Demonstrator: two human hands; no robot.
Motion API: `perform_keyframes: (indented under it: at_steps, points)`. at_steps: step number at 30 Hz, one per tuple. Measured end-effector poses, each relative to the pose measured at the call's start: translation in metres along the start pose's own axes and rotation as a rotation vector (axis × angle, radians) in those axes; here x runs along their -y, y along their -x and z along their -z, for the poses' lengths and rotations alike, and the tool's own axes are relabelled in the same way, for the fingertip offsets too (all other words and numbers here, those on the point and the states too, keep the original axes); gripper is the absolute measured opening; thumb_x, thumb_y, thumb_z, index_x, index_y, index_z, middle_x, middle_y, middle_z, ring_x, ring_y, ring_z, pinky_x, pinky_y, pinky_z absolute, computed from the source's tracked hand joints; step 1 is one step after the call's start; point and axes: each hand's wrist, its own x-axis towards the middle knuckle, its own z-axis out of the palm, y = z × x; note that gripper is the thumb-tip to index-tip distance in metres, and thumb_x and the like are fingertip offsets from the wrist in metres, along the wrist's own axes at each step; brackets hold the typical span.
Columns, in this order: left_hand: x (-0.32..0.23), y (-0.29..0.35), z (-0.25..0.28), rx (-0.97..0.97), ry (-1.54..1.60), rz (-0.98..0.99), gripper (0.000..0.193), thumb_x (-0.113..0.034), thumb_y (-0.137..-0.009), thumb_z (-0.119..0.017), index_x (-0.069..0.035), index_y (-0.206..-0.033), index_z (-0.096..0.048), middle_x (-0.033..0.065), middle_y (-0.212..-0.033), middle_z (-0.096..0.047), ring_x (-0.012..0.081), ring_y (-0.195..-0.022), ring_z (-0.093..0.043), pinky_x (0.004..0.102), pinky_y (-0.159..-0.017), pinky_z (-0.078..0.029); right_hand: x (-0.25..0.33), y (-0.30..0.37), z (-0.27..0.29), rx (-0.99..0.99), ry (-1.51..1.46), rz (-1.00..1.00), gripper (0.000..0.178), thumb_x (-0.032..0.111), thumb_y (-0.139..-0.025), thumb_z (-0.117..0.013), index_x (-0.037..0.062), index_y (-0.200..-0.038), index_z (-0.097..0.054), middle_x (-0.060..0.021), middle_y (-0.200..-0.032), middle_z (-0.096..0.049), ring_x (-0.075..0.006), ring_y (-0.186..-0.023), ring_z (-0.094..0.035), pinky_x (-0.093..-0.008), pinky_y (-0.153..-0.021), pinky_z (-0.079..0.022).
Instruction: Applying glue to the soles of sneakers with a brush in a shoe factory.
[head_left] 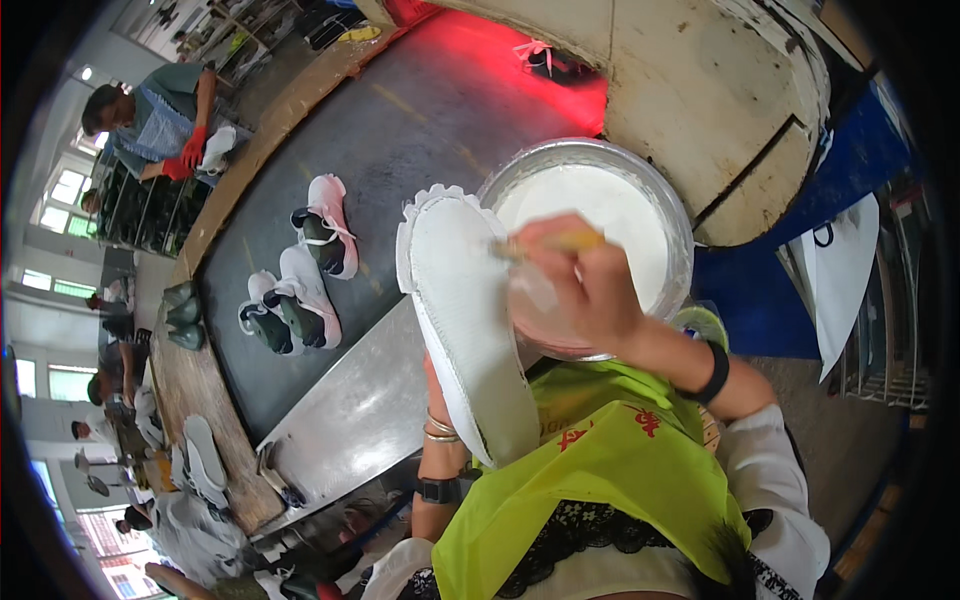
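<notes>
My left hand [434, 385] holds up a long white shoe sole [475, 330], its broad face turned toward me and its scalloped end pointing away. Most of that hand's fingers are hidden behind the sole. In my right hand [598, 290] is a brush [572, 241] with a yellowish handle, gripped in closed fingers. The brush tip is blurred and lies over the sole's upper face, near its right edge. Just beyond and beneath my right hand stands a round metal basin [680, 215] of white liquid [590, 195].
White-and-pink shoes [325, 228] with dark insides sit on a dark conveyor belt [400, 130]. The belt runs under a cream machine housing [700, 90] glowing red. A metal plate [350, 400] borders the belt. Across it, a person [165, 125] in red gloves handles a shoe.
</notes>
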Motion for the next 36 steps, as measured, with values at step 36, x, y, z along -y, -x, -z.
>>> perform_keyframes:
  at_steps: [36]
  points:
    - [-0.094, -0.085, -0.054, 0.164, -0.052, 0.076, 0.068, -0.057, -0.093, -0.038, -0.004, -0.135, -0.043, 0.0149, -0.123, -0.059, 0.0293, -0.103, -0.062, 0.0424, -0.092, -0.051, -0.005, -0.008, 0.018, -0.247, -0.524, -0.646, 0.018, 0.009, -0.094, -0.056, -0.0036, -0.106, -0.057, -0.0090, -0.097, -0.063, -0.0156, -0.086, -0.064, -0.0273, -0.079, -0.054]
